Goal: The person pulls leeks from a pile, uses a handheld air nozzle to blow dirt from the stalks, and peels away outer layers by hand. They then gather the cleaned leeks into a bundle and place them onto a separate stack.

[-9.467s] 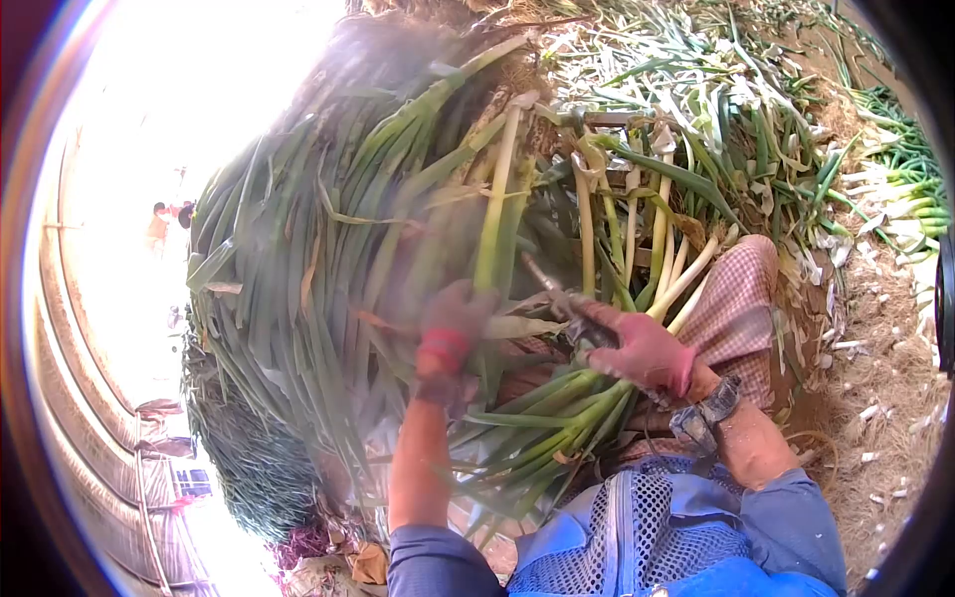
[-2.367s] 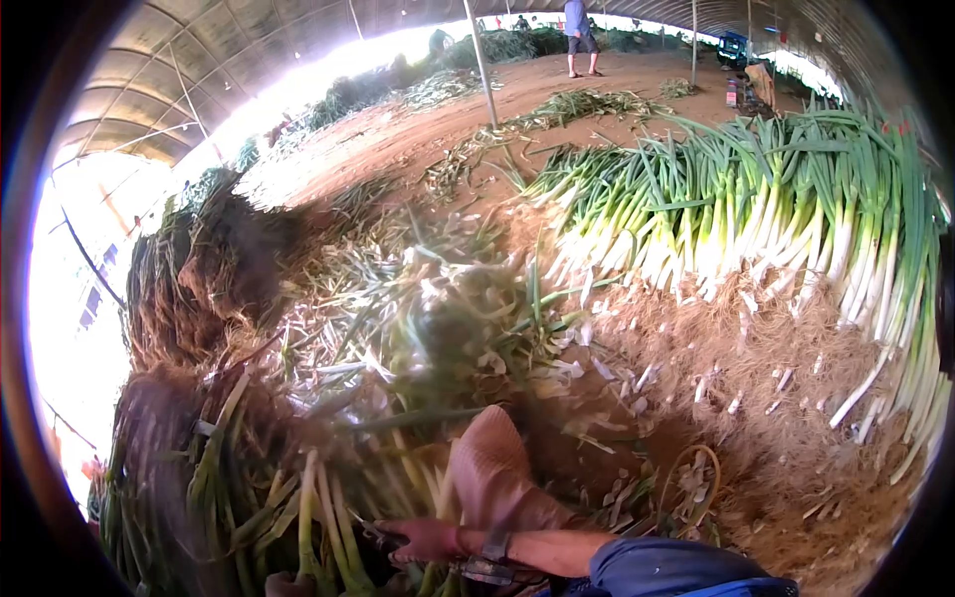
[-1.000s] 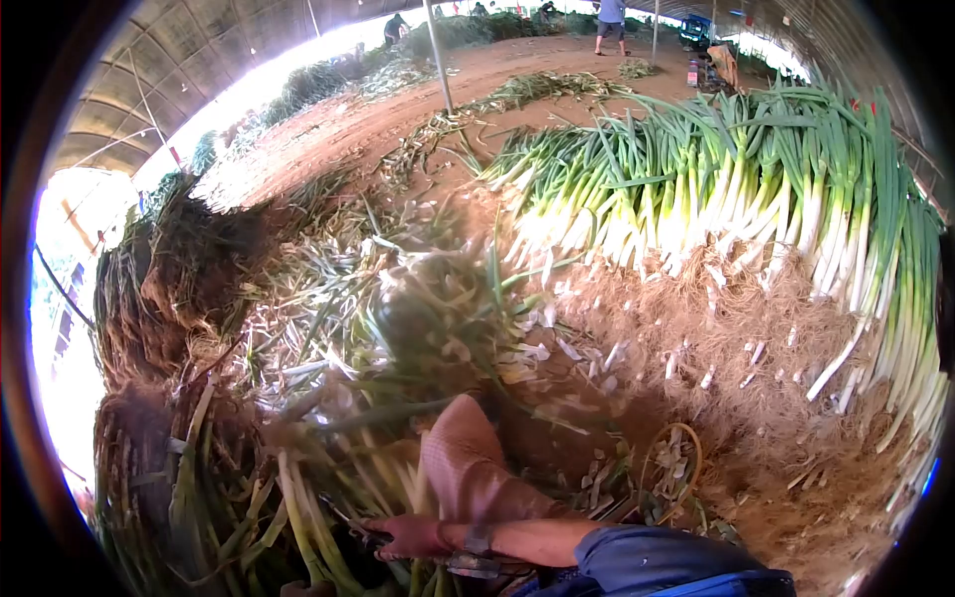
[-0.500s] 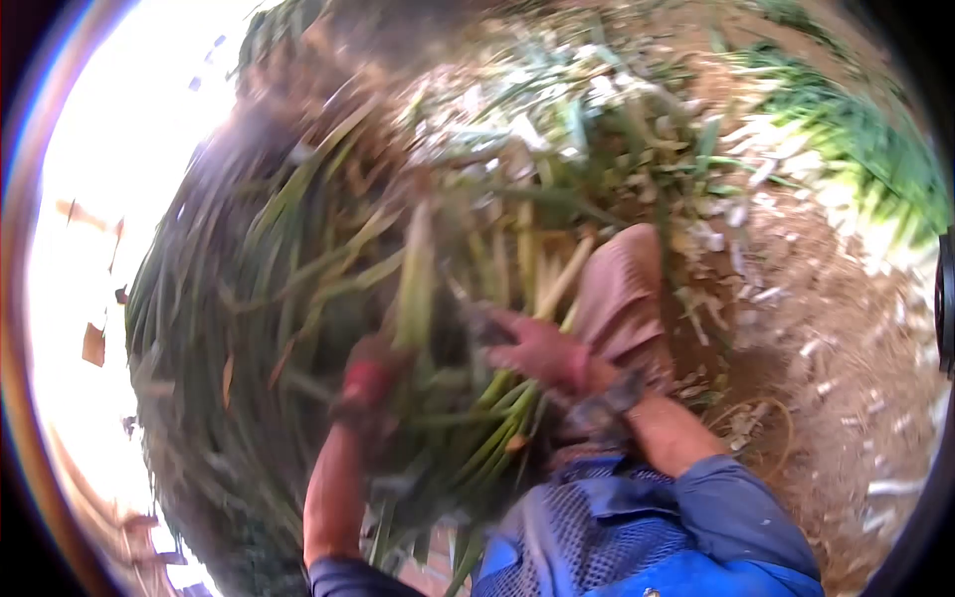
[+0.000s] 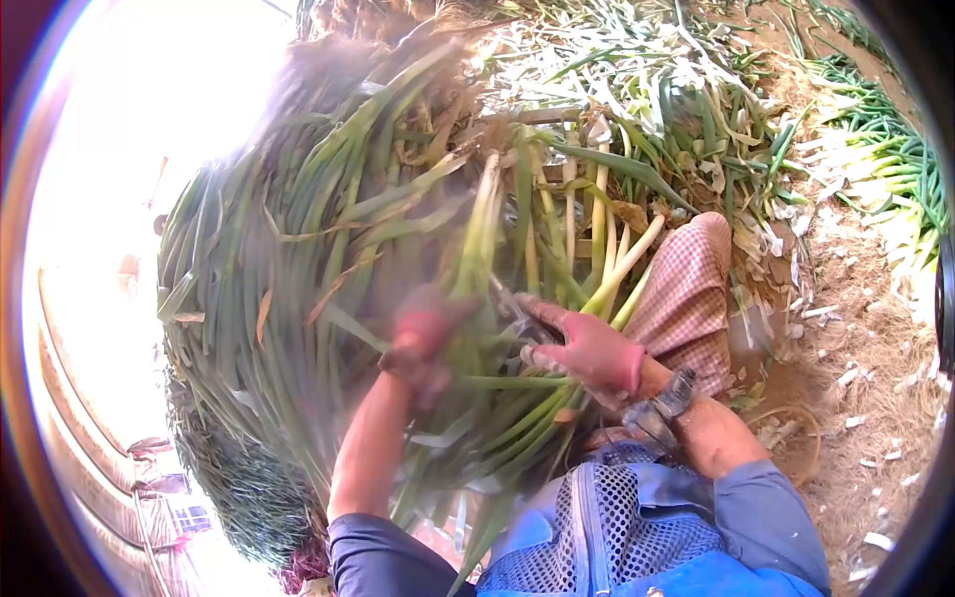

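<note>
My left hand (image 5: pixel 430 323), in a pinkish-red glove, is blurred over the green leaves beside a pale-stemmed green onion (image 5: pixel 479 234); its fingers are smeared by motion. In my right hand (image 5: pixel 587 348), also gloved, the fingers are closed around a small dark tool (image 5: pixel 519 310), whose thin tip points up towards the onion stem. Several more onion stalks (image 5: pixel 625 269) lie just beyond my right hand, against the checked cloth over my knee.
A big heap of long green onion leaves (image 5: pixel 269 259) fills the left. Cut leaves and peelings (image 5: pixel 637 60) lie at the top. At the right, a row of green onions (image 5: pixel 890 159) rests on soil strewn with white scraps. A thin hoop (image 5: pixel 816 438) lies near my right elbow.
The view has shifted, so hands and heap appear further right. My left hand is slightly higher beside the onion stem. The tool remains in my right hand.
</note>
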`<action>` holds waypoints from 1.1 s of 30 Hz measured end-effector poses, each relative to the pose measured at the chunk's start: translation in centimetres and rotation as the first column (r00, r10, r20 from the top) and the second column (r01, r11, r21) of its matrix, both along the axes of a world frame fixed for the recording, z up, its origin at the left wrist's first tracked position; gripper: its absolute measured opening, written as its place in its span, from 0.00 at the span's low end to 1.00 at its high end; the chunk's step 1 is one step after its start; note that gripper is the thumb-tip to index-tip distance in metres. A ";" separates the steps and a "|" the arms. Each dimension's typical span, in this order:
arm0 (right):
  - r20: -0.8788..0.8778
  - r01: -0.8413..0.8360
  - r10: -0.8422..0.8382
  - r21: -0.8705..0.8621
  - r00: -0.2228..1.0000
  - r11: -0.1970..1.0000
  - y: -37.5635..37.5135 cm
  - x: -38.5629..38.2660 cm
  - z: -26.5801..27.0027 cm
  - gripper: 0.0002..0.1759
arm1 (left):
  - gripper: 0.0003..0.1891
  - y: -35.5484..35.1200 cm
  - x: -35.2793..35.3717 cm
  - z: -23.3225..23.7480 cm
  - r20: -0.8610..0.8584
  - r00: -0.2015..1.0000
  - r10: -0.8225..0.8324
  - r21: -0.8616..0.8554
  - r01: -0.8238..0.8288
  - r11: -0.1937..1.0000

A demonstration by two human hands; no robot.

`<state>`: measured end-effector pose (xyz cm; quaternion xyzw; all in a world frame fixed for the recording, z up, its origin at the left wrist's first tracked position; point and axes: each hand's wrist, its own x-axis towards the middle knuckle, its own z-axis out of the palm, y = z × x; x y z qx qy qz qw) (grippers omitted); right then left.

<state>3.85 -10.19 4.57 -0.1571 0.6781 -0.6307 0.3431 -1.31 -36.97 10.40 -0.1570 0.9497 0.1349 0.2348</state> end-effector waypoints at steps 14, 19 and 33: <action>-0.175 0.059 -0.041 0.096 0.984 0.994 -0.8 0.4 -0.1 0.47 | 0.41 0.4 0.1 0.3 0.050 0.999 0.010 -0.073 -0.007 0.997; -0.280 0.040 -0.023 0.056 0.960 0.998 -1.6 0.4 -1.4 0.46 | 0.41 0.2 0.0 -0.2 0.035 0.999 0.023 -0.072 -0.021 0.997; -0.254 0.197 -0.117 0.315 0.960 0.928 -4.2 -12.3 -2.0 0.44 | 0.38 0.3 -0.1 -0.4 0.077 0.996 0.045 -0.102 -0.037 0.994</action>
